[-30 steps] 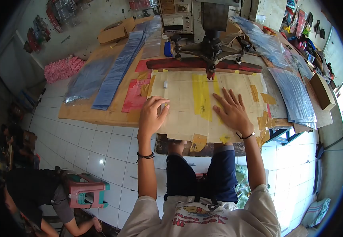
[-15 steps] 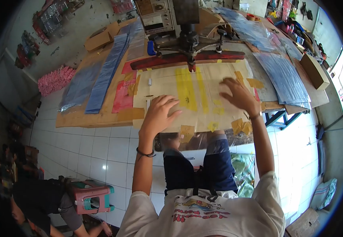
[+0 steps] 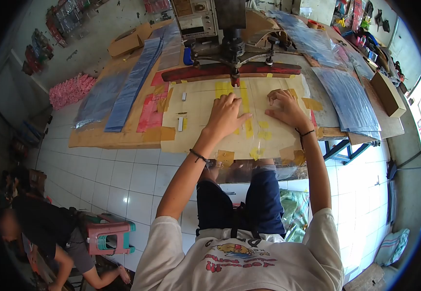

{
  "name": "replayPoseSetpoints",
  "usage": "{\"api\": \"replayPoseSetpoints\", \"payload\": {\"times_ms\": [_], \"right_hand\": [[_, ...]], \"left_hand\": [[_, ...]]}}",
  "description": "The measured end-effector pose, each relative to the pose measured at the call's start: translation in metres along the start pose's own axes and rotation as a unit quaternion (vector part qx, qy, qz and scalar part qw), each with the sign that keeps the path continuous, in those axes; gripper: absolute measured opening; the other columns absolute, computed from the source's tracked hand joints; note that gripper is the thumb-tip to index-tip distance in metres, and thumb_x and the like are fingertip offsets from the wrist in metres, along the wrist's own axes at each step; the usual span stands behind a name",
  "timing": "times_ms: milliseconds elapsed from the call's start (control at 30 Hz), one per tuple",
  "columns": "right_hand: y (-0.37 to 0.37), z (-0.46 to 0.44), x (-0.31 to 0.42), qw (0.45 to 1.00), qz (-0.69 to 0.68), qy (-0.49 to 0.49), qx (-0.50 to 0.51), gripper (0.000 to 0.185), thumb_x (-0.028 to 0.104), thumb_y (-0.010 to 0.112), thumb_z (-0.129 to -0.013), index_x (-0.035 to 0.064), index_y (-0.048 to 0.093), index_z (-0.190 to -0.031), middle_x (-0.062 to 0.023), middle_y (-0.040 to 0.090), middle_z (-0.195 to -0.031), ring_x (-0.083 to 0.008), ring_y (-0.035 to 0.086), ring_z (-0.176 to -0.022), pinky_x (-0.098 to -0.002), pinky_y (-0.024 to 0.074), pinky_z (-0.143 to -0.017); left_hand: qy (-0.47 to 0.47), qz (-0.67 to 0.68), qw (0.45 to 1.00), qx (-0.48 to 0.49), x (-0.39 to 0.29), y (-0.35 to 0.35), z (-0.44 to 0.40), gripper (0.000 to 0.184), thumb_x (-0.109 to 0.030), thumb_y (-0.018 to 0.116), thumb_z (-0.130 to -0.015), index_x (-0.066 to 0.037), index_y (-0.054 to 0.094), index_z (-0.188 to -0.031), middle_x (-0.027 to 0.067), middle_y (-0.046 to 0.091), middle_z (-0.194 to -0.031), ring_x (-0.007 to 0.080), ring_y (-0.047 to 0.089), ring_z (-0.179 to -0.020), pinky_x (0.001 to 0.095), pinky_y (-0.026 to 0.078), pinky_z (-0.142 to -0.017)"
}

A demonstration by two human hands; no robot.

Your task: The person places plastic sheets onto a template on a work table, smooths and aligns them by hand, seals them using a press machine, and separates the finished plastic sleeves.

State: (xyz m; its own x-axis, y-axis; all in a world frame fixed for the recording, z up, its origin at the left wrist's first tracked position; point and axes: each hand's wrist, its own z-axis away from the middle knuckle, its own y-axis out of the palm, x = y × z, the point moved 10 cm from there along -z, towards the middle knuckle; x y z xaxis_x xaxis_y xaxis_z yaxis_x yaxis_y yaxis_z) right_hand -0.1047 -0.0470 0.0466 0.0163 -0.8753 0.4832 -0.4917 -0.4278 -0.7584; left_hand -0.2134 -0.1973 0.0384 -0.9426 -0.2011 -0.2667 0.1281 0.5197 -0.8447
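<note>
A cream-coloured work sheet (image 3: 200, 138) lies on the table in front of me, with yellow stripes and brown tape along its edges. My left hand (image 3: 226, 116) rests over its middle, fingers together and slightly bent, thumb held out. Over the right part of the sheet is my right hand (image 3: 286, 109), its fingers curled and thumb apart. I see nothing in either hand. Faint glints near the front edge look like clear plastic, but its outline cannot be made out. Two small white pieces (image 3: 180, 124) sit on the left of the sheet. Behind my hands hangs a long red press bar (image 3: 196, 72).
Stacks of bluish plastic sheets lie left (image 3: 135, 85) and right (image 3: 348, 99). A machine box (image 3: 195, 19) stands behind the press bar. A cardboard box (image 3: 387, 94) sits at the right. At lower left a person (image 3: 50, 228) bends beside a pink-green stool (image 3: 111, 237).
My left hand has moved right, from the sheet's left side to its middle. My right hand has shifted slightly left and its fingers have curled more. The view has tilted slightly.
</note>
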Motion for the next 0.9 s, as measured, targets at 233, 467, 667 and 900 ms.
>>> {"api": "replayPoseSetpoints", "payload": {"times_ms": [233, 467, 667, 900], "right_hand": [[-0.006, 0.004, 0.026, 0.996, 0.041, -0.078, -0.029, 0.013, 0.018, 0.076, -0.078, 0.0137, 0.069, -0.088, 0.0002, 0.071, -0.101, -0.0227, 0.062, -0.111, -0.046, 0.0345, -0.104], [-0.015, 0.024, 0.058, 0.977, 0.198, -0.075, -0.035, 0.015, 0.013, 0.069, -0.076, 0.0166, 0.075, -0.089, 0.0027, 0.073, -0.113, -0.0212, 0.062, -0.115, -0.0489, 0.0288, -0.112], [0.046, 0.028, 0.092, 0.99, 0.107, -0.089, 0.02, 0.038, 0.022, 0.062, -0.09, 0.0047, 0.066, -0.125, -0.0122, 0.064, -0.135, -0.0307, 0.054, -0.132, -0.0516, 0.0295, -0.119], [0.03, 0.051, 0.062, 0.98, 0.186, 0.015, 0.075, 0.065, 0.044, 0.053, -0.102, -0.0016, 0.047, -0.148, -0.0211, 0.042, -0.157, -0.0347, 0.033, -0.15, -0.0476, 0.0219, -0.125]], "left_hand": [[0.025, 0.019, 0.999, -0.019, -0.012, -0.015, 0.007, 0.022, -0.02, 0.069, -0.092, -0.004, 0.074, -0.107, 0.0088, 0.066, -0.102, 0.0282, 0.064, -0.096, 0.0411, 0.05, -0.089], [0.026, 0.016, 0.999, 0.014, -0.012, -0.031, 0.048, 0.02, -0.012, 0.064, -0.092, -0.002, 0.074, -0.108, 0.012, 0.069, -0.114, 0.0302, 0.065, -0.106, 0.0414, 0.05, -0.097], [0.043, -0.017, 0.999, 0.001, -0.034, -0.011, 0.05, 0.037, -0.015, 0.057, -0.097, 0.005, 0.063, -0.128, 0.0217, 0.061, -0.137, 0.036, 0.056, -0.128, 0.0427, 0.042, -0.112], [-0.055, -0.035, 0.997, 0.03, 0.005, -0.017, 0.075, 0.052, -0.028, 0.045, -0.105, 0.007, 0.049, -0.144, 0.0239, 0.045, -0.154, 0.0349, 0.041, -0.145, 0.0444, 0.029, -0.122]]}}
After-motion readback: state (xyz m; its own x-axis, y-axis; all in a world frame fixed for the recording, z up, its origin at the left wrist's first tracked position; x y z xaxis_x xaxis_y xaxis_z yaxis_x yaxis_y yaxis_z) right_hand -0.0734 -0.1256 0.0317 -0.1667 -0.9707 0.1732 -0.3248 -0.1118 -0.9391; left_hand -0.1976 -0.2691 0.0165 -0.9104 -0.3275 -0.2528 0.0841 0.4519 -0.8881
